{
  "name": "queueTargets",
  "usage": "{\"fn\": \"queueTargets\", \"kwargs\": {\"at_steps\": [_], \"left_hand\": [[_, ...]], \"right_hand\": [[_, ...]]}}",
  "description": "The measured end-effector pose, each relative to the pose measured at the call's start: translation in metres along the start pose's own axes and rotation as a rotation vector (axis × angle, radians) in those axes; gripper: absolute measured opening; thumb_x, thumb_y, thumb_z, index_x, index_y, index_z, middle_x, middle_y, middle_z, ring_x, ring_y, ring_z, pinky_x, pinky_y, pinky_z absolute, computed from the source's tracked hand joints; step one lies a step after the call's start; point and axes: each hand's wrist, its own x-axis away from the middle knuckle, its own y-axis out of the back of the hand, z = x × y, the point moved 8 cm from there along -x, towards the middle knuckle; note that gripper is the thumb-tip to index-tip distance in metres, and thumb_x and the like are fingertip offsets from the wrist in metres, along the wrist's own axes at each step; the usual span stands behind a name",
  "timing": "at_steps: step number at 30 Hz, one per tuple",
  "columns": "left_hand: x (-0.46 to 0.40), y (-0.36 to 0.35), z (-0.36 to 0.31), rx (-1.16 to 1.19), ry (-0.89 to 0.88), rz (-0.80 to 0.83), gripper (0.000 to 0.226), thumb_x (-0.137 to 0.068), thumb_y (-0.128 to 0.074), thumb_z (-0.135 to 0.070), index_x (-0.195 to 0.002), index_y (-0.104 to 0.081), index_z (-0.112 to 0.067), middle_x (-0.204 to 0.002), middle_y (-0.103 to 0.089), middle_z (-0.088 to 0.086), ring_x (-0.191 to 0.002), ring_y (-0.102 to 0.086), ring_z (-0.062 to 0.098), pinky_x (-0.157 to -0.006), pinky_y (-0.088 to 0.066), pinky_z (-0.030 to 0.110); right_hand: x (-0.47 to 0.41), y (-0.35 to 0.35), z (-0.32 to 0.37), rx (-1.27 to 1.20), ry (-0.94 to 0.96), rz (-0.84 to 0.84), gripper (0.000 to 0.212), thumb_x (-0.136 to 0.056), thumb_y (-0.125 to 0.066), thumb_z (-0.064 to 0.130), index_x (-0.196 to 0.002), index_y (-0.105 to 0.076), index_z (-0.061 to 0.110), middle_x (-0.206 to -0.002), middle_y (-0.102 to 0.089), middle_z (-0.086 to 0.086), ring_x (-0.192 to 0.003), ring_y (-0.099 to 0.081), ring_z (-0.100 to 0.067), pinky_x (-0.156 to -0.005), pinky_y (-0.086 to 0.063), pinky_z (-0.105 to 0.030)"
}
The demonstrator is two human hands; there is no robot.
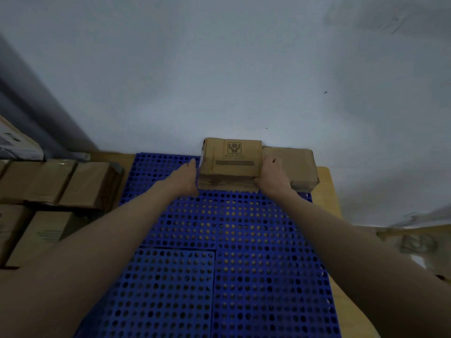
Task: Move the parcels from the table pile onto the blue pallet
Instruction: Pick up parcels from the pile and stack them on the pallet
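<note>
- Pale grey wall (219, 69) fills the upper field of view; the far edge of the blue pallet (219, 240) lies against its base.
- Blue pallet: perforated plastic panels laid side by side on a tan wooden surface (332, 191), which shows past the pallet's right edge.
- Held parcel (230, 162): brown cardboard box at the pallet's far edge, against the wall. A printed handling symbol and a strip of text face upward. Whether its underside rests fully on the pallet cannot be told.
- Second parcel (300, 167): brown box at the pallet's far right corner, just beside the held parcel on its right side and sitting lower.
- Left hand (185, 178): pressed flat against the left side of the held parcel, fingers extended toward the wall.
- Right hand (271, 174): wrapped over the parcel's right near corner, thumb on the near face, between the two boxes.
- Both hands together clamp the held parcel from opposite sides; both forearms extend across the pallet.
- Parcel pile (48, 191): several taped brown boxes in rows, just left of the pallet.
- Cardboard piece (415, 242) with a printed mark lies right of the pallet, blurred.
</note>
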Motion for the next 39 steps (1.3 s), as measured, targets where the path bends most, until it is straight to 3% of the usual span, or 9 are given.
{"fn": "queueTargets", "kwargs": {"at_steps": [3, 5, 8, 11, 14, 18, 27, 35, 39], "left_hand": [[0.024, 0.004, 0.007, -0.16, 0.052, 0.039, 0.112, -0.084, -0.076, -0.015, -0.155, 0.01, -0.011, -0.16, -0.017, 0.013, -0.131, -0.044, 0.033, -0.095, -0.049, 0.038], [0.045, 0.008, 0.01, -0.245, 0.063, 0.064, 0.108, -0.083, -0.077, -0.018, -0.156, 0.001, -0.012, -0.159, -0.019, 0.013, -0.135, -0.04, 0.034, -0.102, -0.045, 0.041], [0.08, 0.012, 0.011, -0.318, 0.059, 0.115, 0.091, -0.085, -0.076, -0.017, -0.154, -0.016, -0.016, -0.153, -0.03, 0.012, -0.131, -0.043, 0.033, -0.102, -0.045, 0.045], [0.123, 0.013, 0.008, -0.372, 0.074, 0.149, 0.084, -0.087, -0.073, -0.016, -0.153, -0.022, -0.02, -0.151, -0.035, 0.009, -0.129, -0.046, 0.031, -0.1, -0.046, 0.044], [0.168, 0.013, 0.002, -0.427, 0.085, 0.184, 0.079, -0.086, -0.074, -0.02, -0.15, -0.027, -0.023, -0.147, -0.039, 0.007, -0.124, -0.049, 0.03, -0.097, -0.048, 0.044], [0.228, 0.02, -0.013, -0.422, 0.072, 0.194, 0.072, -0.088, -0.073, -0.025, -0.147, -0.033, -0.021, -0.146, -0.04, 0.005, -0.12, -0.051, 0.03, -0.097, -0.048, 0.041], [0.371, 0.018, -0.013, -0.334, 0.05, 0.089, 0.069, -0.093, -0.067, -0.026, -0.151, -0.031, -0.015, -0.154, -0.035, 0.005, -0.134, -0.042, 0.029, -0.106, -0.041, 0.039], [0.486, -0.003, 0.057, -0.302, 0.129, 0.072, 0.06, -0.092, -0.067, -0.031, -0.144, -0.043, -0.011, -0.145, -0.046, 0.007, -0.126, -0.048, 0.028, -0.1, -0.045, 0.036], [0.529, -0.01, 0.096, -0.303, 0.209, 0.065, 0.05, -0.092, -0.066, -0.033, -0.134, -0.054, -0.01, -0.133, -0.052, 0.009, -0.114, -0.054, 0.027, -0.084, -0.045, 0.033]], "right_hand": [[0.021, 0.009, 0.006, 0.056, 0.004, 0.04, 0.065, -0.091, -0.066, 0.031, -0.139, -0.031, 0.003, -0.137, -0.036, -0.019, -0.115, -0.053, -0.038, -0.081, -0.047, -0.042], [0.041, 0.017, 0.012, 0.107, 0.028, 0.059, 0.064, -0.092, -0.064, 0.037, -0.138, -0.033, 0.006, -0.137, -0.038, -0.018, -0.112, -0.054, -0.036, -0.082, -0.05, -0.044], [0.072, 0.028, 0.02, 0.15, 0.093, 0.111, 0.059, -0.092, -0.065, 0.033, -0.136, -0.037, 0.007, -0.138, -0.04, -0.017, -0.108, -0.056, -0.035, -0.082, -0.052, -0.044], [0.11, 0.029, 0.026, 0.2, 0.143, 0.324, 0.061, -0.093, -0.067, 0.029, -0.142, -0.038, 0.008, -0.13, -0.05, -0.014, -0.089, -0.062, -0.027, -0.067, -0.056, -0.036], [0.156, 0.036, 0.032, 0.23, 0.179, 0.464, 0.068, -0.093, -0.067, 0.023, -0.15, -0.029, 0.019, -0.146, -0.036, -0.013, -0.089, -0.065, -0.029, -0.069, -0.062, -0.04], [0.211, 0.052, 0.045, 0.273, 0.233, 0.475, 0.07, -0.092, -0.068, 0.015, -0.151, -0.031, 0.022, -0.149, -0.033, -0.013, -0.093, -0.063, -0.031, -0.074, -0.062, -0.045], [0.323, 0.066, 0.083, 0.333, 0.373, 0.425, 0.068, -0.094, -0.065, 0.014, -0.153, -0.03, 0.018, -0.154, -0.028, -0.009, -0.104, -0.061, -0.03, -0.074, -0.062, -0.039], [0.392, 0.024, 0.128, 0.363, 0.498, 0.454, 0.055, -0.096, -0.062, 0.02, -0.145, -0.039, 0.022, -0.137, -0.042, -0.008, -0.083, -0.061, -0.024, -0.063, -0.061, -0.036], [0.423, 0.008, 0.156, 0.388, 0.546, 0.481, 0.049, -0.098, -0.06, 0.024, -0.143, -0.04, 0.022, -0.103, -0.056, -0.006, -0.068, -0.058, -0.022, -0.054, -0.053, -0.033]]}}
